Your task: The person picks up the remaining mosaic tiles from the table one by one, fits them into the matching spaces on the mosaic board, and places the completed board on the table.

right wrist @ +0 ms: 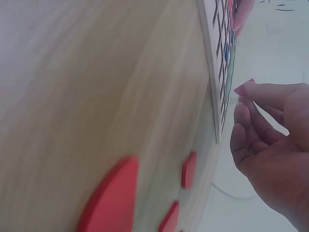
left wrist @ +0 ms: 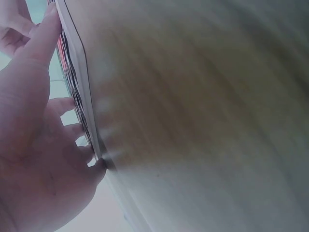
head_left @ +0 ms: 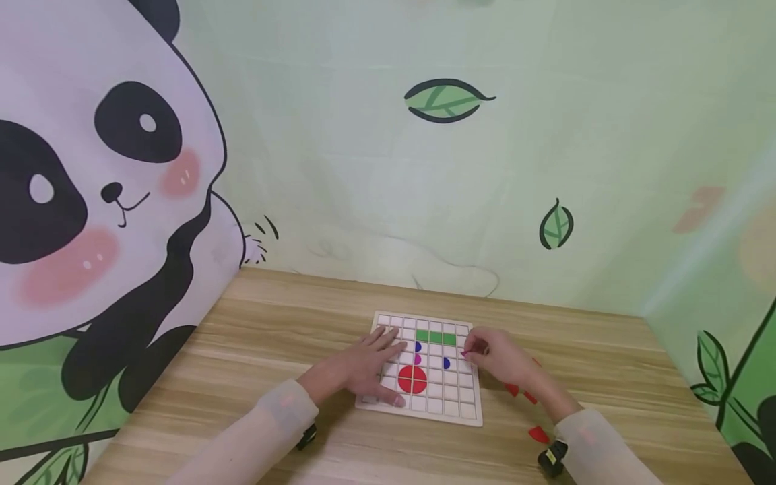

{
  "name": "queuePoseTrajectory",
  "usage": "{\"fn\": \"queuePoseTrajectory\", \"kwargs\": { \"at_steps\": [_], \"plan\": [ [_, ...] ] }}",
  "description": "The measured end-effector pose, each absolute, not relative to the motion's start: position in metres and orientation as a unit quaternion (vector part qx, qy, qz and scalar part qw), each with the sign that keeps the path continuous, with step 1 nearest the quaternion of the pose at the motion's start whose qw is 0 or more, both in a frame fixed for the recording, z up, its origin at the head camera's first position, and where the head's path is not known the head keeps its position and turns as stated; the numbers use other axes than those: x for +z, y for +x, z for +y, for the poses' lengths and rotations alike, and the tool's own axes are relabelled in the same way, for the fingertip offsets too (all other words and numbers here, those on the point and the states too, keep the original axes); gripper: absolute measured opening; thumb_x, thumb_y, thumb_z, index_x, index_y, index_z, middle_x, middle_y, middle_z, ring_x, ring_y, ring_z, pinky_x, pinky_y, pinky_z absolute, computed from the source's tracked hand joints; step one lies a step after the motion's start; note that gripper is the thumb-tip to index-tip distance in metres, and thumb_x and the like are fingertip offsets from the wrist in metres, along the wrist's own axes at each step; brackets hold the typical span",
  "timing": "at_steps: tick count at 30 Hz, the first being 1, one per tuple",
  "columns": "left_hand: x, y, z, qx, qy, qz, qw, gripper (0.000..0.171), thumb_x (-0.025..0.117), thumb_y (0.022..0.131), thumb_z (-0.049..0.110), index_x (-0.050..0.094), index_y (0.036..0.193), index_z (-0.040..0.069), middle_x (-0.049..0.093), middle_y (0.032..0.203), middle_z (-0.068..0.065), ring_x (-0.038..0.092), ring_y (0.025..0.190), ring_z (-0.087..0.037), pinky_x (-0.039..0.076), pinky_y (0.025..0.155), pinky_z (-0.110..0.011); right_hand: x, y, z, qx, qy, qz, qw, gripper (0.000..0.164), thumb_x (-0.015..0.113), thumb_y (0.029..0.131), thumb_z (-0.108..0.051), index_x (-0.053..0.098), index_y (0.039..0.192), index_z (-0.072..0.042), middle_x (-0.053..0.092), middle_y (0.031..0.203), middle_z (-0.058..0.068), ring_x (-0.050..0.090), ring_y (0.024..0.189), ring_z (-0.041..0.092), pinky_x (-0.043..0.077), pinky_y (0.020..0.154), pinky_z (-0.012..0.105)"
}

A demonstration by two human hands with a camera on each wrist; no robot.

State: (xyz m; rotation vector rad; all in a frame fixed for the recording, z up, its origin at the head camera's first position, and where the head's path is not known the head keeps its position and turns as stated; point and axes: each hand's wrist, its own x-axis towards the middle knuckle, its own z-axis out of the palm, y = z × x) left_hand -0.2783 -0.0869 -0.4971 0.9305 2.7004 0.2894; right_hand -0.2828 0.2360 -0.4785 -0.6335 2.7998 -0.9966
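Observation:
A white square board with a black grid lies on the table. My left hand rests flat on its left side, fingers spread. Between thumb and fingertips, my right hand pinches a small magenta piece over the board's right edge. On the grid, a row of green squares stands near the top. Below it are two blue half-circles, one at left and the other at right, and a pink half-circle. A red circle made of quarter pieces sits lower, beside my left hand.
Several loose red pieces lie on the wooden table right of the board, partly under my right forearm. A dark wrist device shows at my right sleeve. Behind the table hangs a pale green backdrop with a panda and leaves.

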Motion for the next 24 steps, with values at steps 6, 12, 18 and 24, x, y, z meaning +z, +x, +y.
{"fn": "queuePoseTrajectory", "kwargs": {
  "at_steps": [6,12,18,24],
  "plan": [
    [-0.497,-0.278,-0.087,0.099,0.317,0.933,0.138,0.115,0.070,0.082,0.081,0.023,0.171,0.023,0.006,0.179,-0.006,0.001,0.164,-0.035,0.017,0.130,-0.055,-0.483,-0.289,0.220,-0.346,-0.203,0.914,0.055,0.016,0.072,0.101,-0.006,0.074,0.116,-0.010,0.065,0.096,-0.002,0.058,0.089,0.019,0.053,0.077,0.028],
    [-0.499,-0.279,-0.086,0.102,0.316,0.933,0.138,0.116,0.069,0.082,0.083,0.023,0.171,0.024,0.006,0.179,-0.006,0.001,0.164,-0.035,0.018,0.129,-0.056,-0.490,-0.294,0.209,-0.358,-0.192,0.912,0.060,0.015,0.069,0.103,-0.006,0.076,0.116,-0.011,0.068,0.100,-0.001,0.058,0.092,0.018,0.053,0.082,0.031],
    [-0.500,-0.279,-0.085,0.108,0.314,0.933,0.138,0.116,0.070,0.082,0.082,0.024,0.171,0.024,0.005,0.179,-0.005,0.001,0.164,-0.034,0.018,0.130,-0.056,-0.493,-0.298,0.203,-0.355,-0.166,0.919,0.040,0.016,0.071,0.099,-0.001,0.073,0.112,-0.009,0.069,0.098,0.001,0.061,0.089,0.016,0.056,0.083,0.033],
    [-0.501,-0.280,-0.087,0.106,0.312,0.934,0.137,0.116,0.069,0.082,0.082,0.023,0.171,0.025,0.004,0.179,-0.005,-0.001,0.164,-0.034,0.017,0.130,-0.056,-0.494,-0.299,0.199,-0.350,-0.151,0.924,0.032,0.013,0.073,0.098,-0.002,0.073,0.105,-0.012,0.070,0.096,-0.002,0.062,0.088,0.016,0.057,0.083,0.034]
  ]
}}
